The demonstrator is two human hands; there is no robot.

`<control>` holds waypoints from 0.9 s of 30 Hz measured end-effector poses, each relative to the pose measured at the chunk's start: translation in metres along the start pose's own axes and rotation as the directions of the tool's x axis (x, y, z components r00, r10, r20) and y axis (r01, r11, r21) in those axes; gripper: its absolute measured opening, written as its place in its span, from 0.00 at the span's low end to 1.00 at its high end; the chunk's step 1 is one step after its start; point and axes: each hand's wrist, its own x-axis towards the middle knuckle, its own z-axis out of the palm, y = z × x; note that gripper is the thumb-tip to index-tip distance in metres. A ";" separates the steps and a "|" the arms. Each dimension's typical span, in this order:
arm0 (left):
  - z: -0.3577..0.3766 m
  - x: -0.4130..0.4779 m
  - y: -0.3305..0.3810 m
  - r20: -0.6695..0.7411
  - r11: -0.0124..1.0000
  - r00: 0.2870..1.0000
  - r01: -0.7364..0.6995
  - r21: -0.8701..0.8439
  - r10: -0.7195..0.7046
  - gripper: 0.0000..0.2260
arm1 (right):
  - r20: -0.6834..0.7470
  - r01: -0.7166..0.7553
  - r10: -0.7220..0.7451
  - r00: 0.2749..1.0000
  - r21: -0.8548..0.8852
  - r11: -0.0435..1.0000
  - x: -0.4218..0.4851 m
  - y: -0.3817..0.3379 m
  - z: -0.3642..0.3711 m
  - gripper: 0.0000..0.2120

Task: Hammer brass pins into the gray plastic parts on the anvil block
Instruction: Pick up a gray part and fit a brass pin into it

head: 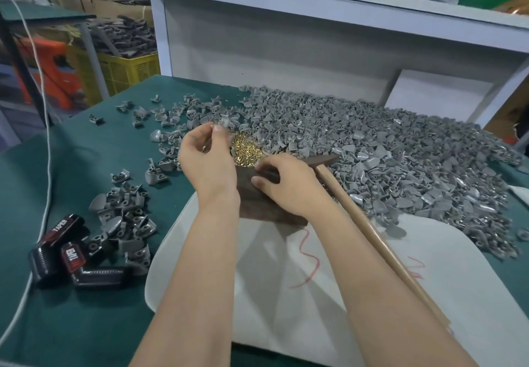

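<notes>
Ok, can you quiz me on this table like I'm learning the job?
1. True or false: the left hand pinches a gray part.
2. Pick one. The brass pins by the hands lie: A) in a bowl, B) in a heap just beyond the anvil block, C) on the floor.
3. Fill the gap: the biggest pile of gray parts lies on the person's ____ side.

Key: 1 true. 2 B. 3 right.
</notes>
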 end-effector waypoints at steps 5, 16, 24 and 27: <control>0.001 -0.006 0.000 0.002 0.999 0.999 0.032 0.027 -0.032 0.06 | -0.053 -0.083 0.087 0.995 0.071 0.994 0.031 -0.009 -0.003 0.09; 0.002 -0.008 0.000 -0.070 0.999 0.997 0.030 -0.018 -0.031 0.06 | 0.180 -0.268 0.338 0.924 -0.326 0.906 0.104 -0.032 0.029 0.16; 0.004 -0.011 -0.003 0.005 1.000 1.000 0.011 -0.003 -0.011 0.04 | 0.223 -0.255 0.320 0.921 -0.276 0.927 0.101 -0.031 0.022 0.11; 0.005 -0.012 -0.005 0.018 1.000 1.000 -0.006 0.023 0.006 0.06 | 0.174 -0.244 0.297 0.939 -0.273 0.931 0.097 -0.028 0.021 0.09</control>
